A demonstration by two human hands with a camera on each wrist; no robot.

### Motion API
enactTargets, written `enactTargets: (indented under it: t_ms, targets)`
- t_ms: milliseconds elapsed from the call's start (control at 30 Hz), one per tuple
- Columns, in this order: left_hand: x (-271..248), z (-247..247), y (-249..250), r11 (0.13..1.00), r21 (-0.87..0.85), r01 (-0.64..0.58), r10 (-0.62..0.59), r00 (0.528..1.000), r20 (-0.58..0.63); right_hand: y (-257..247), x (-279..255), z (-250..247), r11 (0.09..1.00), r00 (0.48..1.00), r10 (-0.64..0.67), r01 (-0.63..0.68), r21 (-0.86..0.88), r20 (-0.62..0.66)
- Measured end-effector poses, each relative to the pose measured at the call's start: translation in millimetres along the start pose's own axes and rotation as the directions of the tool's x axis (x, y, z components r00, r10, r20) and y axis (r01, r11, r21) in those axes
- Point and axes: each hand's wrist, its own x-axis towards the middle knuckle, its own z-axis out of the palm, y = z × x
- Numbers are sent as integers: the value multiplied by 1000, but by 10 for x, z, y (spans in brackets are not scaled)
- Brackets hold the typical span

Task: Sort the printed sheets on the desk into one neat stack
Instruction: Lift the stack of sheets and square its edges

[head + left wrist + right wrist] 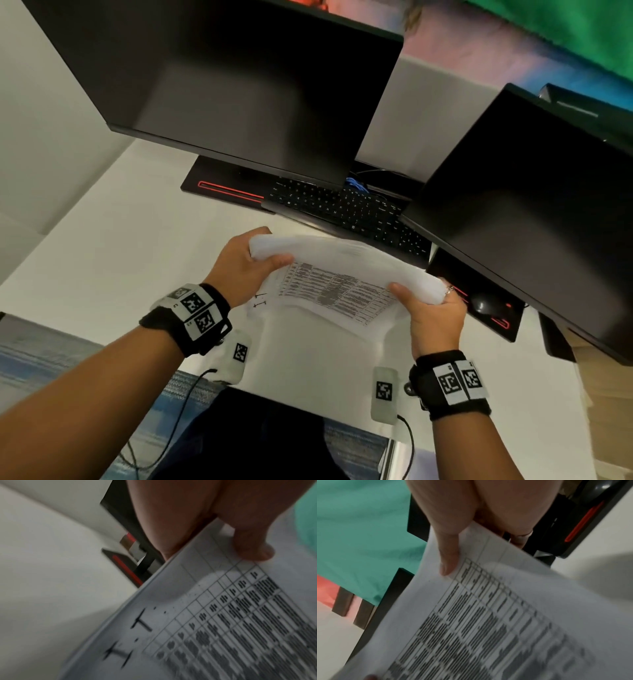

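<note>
Both hands grip one bundle of printed sheets (pixel 342 287) above the white desk (pixel 102 246): left hand (pixel 239 267) pinching its left edge, right hand (pixel 433 315) its right. Sheet count unclear. Two dark monitors (pixel 239 85) and one keyboard (pixel 342 205) sit behind.

Both hands (pixel 337 294) raised, thumbs pinching

Sheets' (pixel 337 291) table print blurred, unreadable.

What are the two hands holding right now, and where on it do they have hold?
Both hold the printed sheets as one bundle: the left hand grips its left edge, the right hand its right edge, thumbs on top.
</note>
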Motion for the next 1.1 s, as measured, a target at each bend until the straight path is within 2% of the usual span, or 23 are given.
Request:
enactTargets:
  t_ms: [100, 133, 200, 233, 267, 333, 367, 433, 467, 533, 567, 600, 633, 667, 700, 733, 767, 800, 900, 1000, 1067, 1100]
  targets:
    - [58, -233, 398, 983, 116, -143, 136, 989, 63, -172, 35, -3, 977, 997, -64, 71, -202, 40]
    - [85, -312, 559, 962, 178, -209, 196, 977, 89, -244, 33, 26, 946, 990, -84, 114, -304, 110]
    - [128, -438, 866, 877, 309, -367, 336, 930, 152, -413, -9, 181, 821, 951, -123, 258, -510, 284]
    - [149, -471, 995, 815, 376, -442, 397, 897, 195, -501, -38, 293, 782, 922, -125, 318, -535, 366]
    - [165, -479, 1102, 744, 446, -497, 436, 868, 240, -577, -59, 415, 787, 900, -111, 339, -516, 422]
    - [167, -446, 1257, 619, 550, -561, 482, 824, 297, -658, -75, 620, 802, 868, -121, 371, -468, 482]
    - [165, -428, 1303, 585, 568, -579, 514, 806, 293, -686, -73, 691, 796, 865, -144, 390, -462, 481]
    - [157, -441, 1301, 581, 545, -605, 600, 771, 216, -690, -24, 714, 818, 871, -183, 392, -421, 456]
    - [145, -474, 1245, 586, 534, -609, 650, 747, 139, -697, 4, 690, 843, 878, -183, 372, -389, 443]
    - [123, -558, 1017, 627, 534, -567, 710, 698, -93, -708, 48, 603, 900, 904, -173, 306, -310, 392]
    - [92, -594, 884, 705, 489, -514, 674, 699, -239, -711, 67, 556, 927, 918, -172, 274, -256, 359]
    - [55, -606, 754, 817, 382, -432, 563, 741, -365, -713, 83, 524, 952, 929, -168, 240, -190, 331]
    - [32, -588, 624, 918, 212, -335, 396, 817, -420, -711, 88, 507, 969, 935, -162, 211, -127, 317]
    - [16, -549, 555, 972, -2, -236, 218, 900, -377, -695, 96, 501, 979, 935, -159, 192, -75, 318]
    - [26, -497, 490, 971, -200, -133, 75, 959, -273, -680, 102, 513, 984, 934, -151, 174, -42, 324]
    - [57, -455, 441, 951, -305, -49, 0, 987, -158, -680, 105, 543, 987, 932, -139, 157, -25, 335]
    - [84, -425, 447, 949, -316, -7, -22, 996, -89, -687, 101, 581, 989, 930, -129, 144, -20, 343]
    - [103, -394, 486, 961, -276, -8, -14, 997, -76, -699, 101, 618, 989, 931, -130, 146, -22, 342]
    - [117, -272, 623, 960, -238, -147, 101, 975, -196, -739, 94, 689, 977, 945, -194, 209, -30, 265]
    - [36, -84, 655, 957, -134, -259, 198, 915, -352, -694, -24, 720, 946, 942, -306, 317, -62, 140]
    - [-20, 32, 537, 973, -22, -232, 209, 910, -357, -541, -155, 704, 952, 953, -290, 297, -80, 85]
    - [-51, 66, 460, 980, -39, -195, 174, 934, -311, -446, -209, 689, 968, 968, -239, 244, -67, 70]
